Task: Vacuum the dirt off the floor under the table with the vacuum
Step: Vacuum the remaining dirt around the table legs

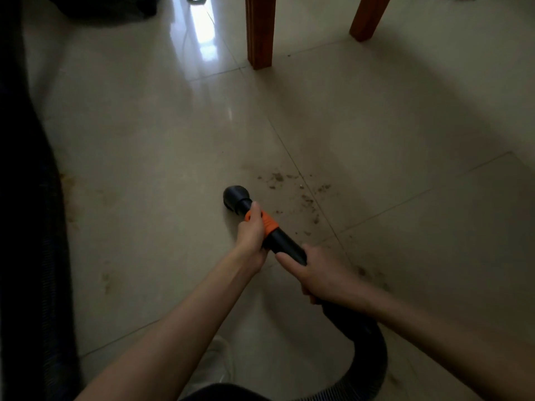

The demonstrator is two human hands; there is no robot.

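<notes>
gripping the vacuum wand [285,244], the left hand [252,235] curls its fingers [254,211] round the orange collar [267,222] just behind the round black nozzle [236,196], which sits low over the tiled floor [144,140]. the right hand [315,273] holds the tube further back, where the hose [367,351] begins. scattered dirt [295,189] lies just right of the nozzle. two wooden table legs [259,30] stand beyond.

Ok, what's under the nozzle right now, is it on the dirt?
The nozzle sits on bare tile; the dirt lies scattered to its right, not under it. Whatever is directly beneath its mouth is covered.
</notes>
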